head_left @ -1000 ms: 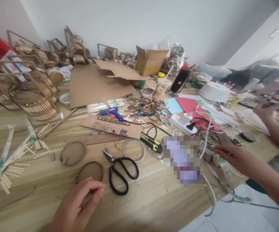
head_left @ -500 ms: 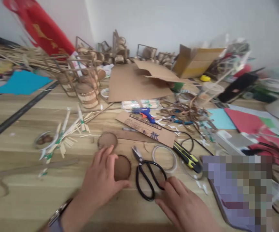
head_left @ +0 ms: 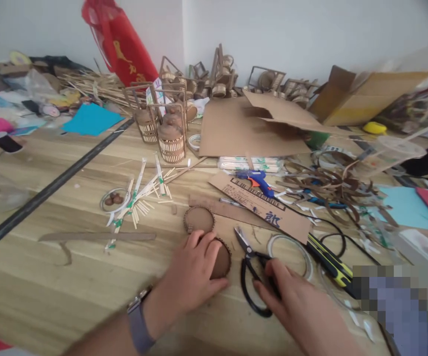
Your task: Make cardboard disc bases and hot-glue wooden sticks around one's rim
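Note:
My left hand (head_left: 195, 269) lies over the left side of a round brown cardboard disc (head_left: 221, 259) with a notched rim, its fingers spread and the thumb along the near edge. A second such disc (head_left: 199, 219) lies flat just beyond the fingertips. My right hand (head_left: 295, 296) has its fingers closed around the right handle loop of black-handled scissors (head_left: 249, 252), which lie with the blades pointing away. Right of the blades is a whitish ring of tape or cord (head_left: 273, 242). A yellow-and-black utility knife (head_left: 328, 262) lies beyond my right hand.
A blue glue gun (head_left: 258, 182) rests by a printed cardboard strip (head_left: 262, 200). Small sticks (head_left: 140, 202) and a ring with brown beads (head_left: 113, 199) lie left. Behind stand small framed baskets (head_left: 171, 141), a cardboard sheet (head_left: 232, 128) and brown strips (head_left: 328, 183).
The view has swung left, so things appear farther right. My right hand has moved further over the scissors and closed on a handle. My left hand stays at the near disc.

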Demonstrator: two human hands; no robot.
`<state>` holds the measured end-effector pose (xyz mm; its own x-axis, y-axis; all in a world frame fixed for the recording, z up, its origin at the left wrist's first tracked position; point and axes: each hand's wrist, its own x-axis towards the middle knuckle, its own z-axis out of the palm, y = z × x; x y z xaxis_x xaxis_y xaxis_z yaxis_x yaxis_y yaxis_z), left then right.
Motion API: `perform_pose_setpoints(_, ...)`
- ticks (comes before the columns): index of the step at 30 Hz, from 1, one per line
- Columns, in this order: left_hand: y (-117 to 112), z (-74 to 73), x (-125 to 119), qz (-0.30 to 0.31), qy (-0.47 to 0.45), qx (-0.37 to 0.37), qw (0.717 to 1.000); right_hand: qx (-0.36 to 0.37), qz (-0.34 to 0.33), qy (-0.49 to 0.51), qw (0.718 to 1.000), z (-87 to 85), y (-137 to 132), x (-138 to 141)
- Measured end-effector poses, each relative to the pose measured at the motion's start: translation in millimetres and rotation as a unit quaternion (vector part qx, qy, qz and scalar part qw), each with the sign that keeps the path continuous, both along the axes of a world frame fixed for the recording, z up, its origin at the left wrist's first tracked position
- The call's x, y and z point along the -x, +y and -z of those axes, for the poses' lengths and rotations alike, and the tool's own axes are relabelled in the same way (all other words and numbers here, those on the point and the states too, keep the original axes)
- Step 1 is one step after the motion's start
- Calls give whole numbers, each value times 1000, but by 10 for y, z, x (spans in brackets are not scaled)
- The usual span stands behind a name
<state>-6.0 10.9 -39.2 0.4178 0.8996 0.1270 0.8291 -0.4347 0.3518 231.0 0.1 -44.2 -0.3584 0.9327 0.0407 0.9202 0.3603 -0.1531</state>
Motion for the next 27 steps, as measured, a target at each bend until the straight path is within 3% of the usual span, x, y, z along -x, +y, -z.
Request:
perform_pose_setpoints(5,10,45,-13,7,-40,9,999,-94,78,-46,991,-188,100,147)
perform_pose_setpoints(7,7,59,-24,7,-76,-7,997,-107,67,33,991,-252,106,299)
perform_pose_setpoints(10,-4,66,-30,2,-154,-59,986,-40,49,244,968,-260,144,546)
perform_pose_setpoints(12,-9,60,-26,-4,-202,-84,976,38,84,365,926,-217,193,658)
perform_pose_setpoints(15,-13,43,-10,-10,-244,-99,965,165,152,506,833,-139,254,721)
perform_pose_setpoints(18,-19,30,9,-4,-264,-100,959,240,179,615,730,-92,261,712)
perform_pose_setpoints(20,-27,19,18,4,-274,-92,957,272,178,660,677,-80,242,693)
perform_pose_setpoints(24,-53,-21,23,22,-289,-68,955,307,167,695,629,-77,206,654)
perform_pose_setpoints(27,-95,-47,13,28,-308,-52,950,298,144,698,635,-78,192,623)
